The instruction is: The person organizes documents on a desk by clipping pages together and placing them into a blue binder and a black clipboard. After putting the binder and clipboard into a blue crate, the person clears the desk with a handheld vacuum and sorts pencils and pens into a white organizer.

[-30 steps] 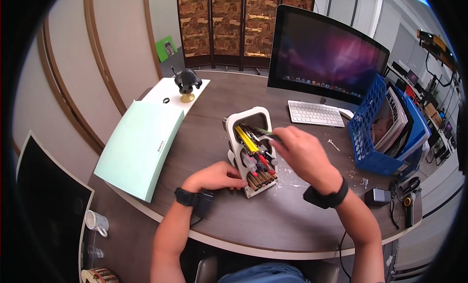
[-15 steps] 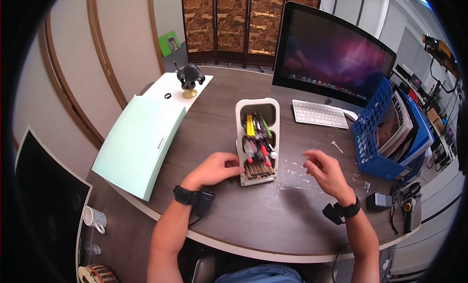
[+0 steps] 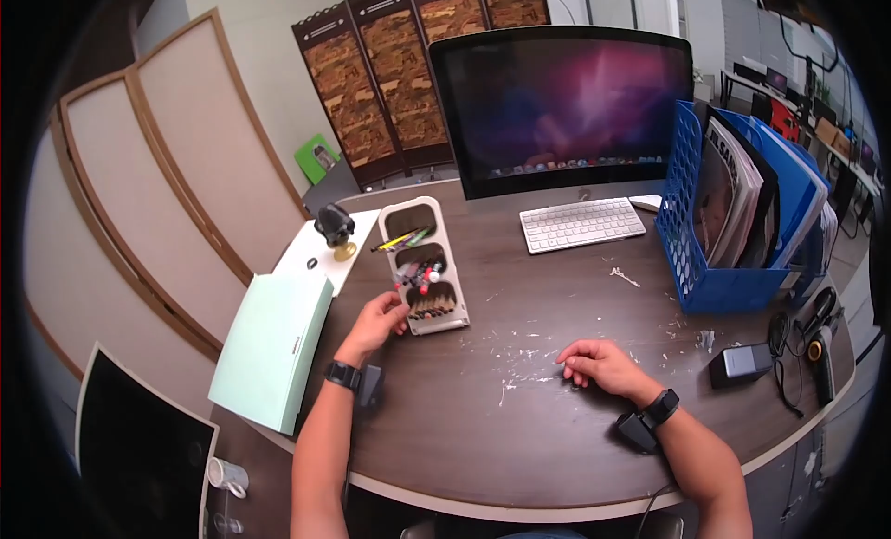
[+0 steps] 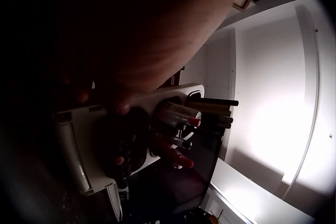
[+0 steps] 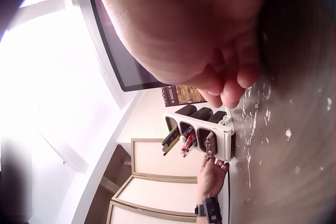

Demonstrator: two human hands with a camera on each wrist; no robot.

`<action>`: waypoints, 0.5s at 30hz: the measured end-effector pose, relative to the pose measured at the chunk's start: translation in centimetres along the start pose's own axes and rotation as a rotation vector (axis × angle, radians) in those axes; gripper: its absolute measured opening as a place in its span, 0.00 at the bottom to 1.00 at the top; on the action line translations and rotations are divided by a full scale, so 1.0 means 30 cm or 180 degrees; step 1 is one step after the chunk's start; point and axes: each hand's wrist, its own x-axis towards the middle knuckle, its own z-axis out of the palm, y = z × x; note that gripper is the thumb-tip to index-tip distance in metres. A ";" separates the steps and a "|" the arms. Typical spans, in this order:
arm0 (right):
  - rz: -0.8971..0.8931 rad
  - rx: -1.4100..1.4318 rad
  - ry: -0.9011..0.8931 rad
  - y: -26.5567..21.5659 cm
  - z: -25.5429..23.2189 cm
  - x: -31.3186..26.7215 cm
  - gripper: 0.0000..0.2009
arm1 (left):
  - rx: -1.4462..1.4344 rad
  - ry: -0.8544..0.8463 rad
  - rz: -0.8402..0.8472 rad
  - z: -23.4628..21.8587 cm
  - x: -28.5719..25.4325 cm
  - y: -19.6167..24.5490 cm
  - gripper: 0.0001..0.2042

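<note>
A white three-compartment organizer stands left of centre on the desk, with yellow and green pens at the back, red and clear ones in the middle and brown-tipped ones in front. At its front left edge is the left hand, fingers bent loosely and touching its side. In the left wrist view the left hand lies along the organizer. To the right, the right hand hovers low over the desk near white scraps, fingers loosely curled, holding nothing; the right wrist view shows the same hand.
Behind are a monitor, keyboard and mouse. A blue file rack and a grey box with cables stand right. At left are a mint box and a black figure. White scraps dot the desk.
The right hand has left the pens and moved right and down. The organizer and left hand have shifted left on the desk, and the head view has turned.
</note>
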 end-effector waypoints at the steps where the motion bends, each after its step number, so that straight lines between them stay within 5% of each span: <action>1: -0.0021 0.0000 -0.0088 0.004 -0.003 0.002 0.09 | -0.0056 0.0018 -0.0068 -0.021 0.045 -0.005 0.08; 11: 0.0000 0.0160 -0.0074 0.016 -0.004 0.018 0.08 | -0.0201 0.0371 -0.0420 -0.175 0.400 -0.091 0.15; 15: 0.0031 0.0076 -0.0051 0.007 -0.004 0.020 0.08 | -0.0043 0.1049 -0.0311 -0.159 0.423 -0.092 0.16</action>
